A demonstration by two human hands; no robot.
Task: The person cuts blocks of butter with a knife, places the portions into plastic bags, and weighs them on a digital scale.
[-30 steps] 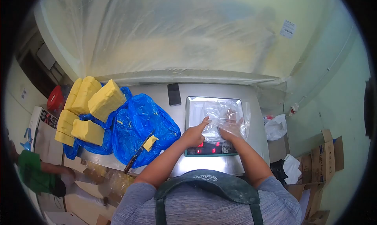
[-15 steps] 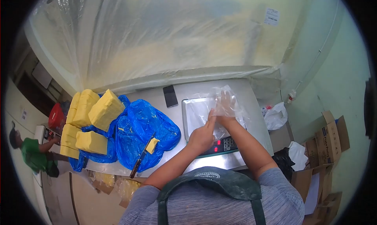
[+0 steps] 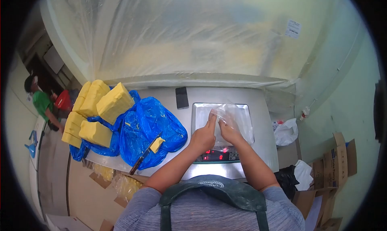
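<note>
A clear plastic bag (image 3: 244,126) is over the weighing scale's metal pan (image 3: 195,114), around the fingers of my right hand (image 3: 229,131). Those fingers are close together and partly veiled by the film. My left hand (image 3: 204,136) pinches the bag's near-left edge, its index finger pointing up. Below the hands, the scale's display (image 3: 217,156) glows with red digits. To the left, a knife (image 3: 144,155) with a dark handle lies on a crumpled blue plastic bag (image 3: 139,128). A small yellow piece (image 3: 157,144) rests against its blade.
Several large yellow blocks, like butter (image 3: 115,103), sit at the table's left on blue plastic. A black phone (image 3: 182,98) lies behind the scale. White bags (image 3: 285,132) and cardboard boxes (image 3: 333,166) stand at the right. A person in green (image 3: 43,105) is at far left.
My right hand has drawn nearer and its spread fingers have come together under the film. My left hand stays at the bag's edge. The person at far left has straightened and holds something red.
</note>
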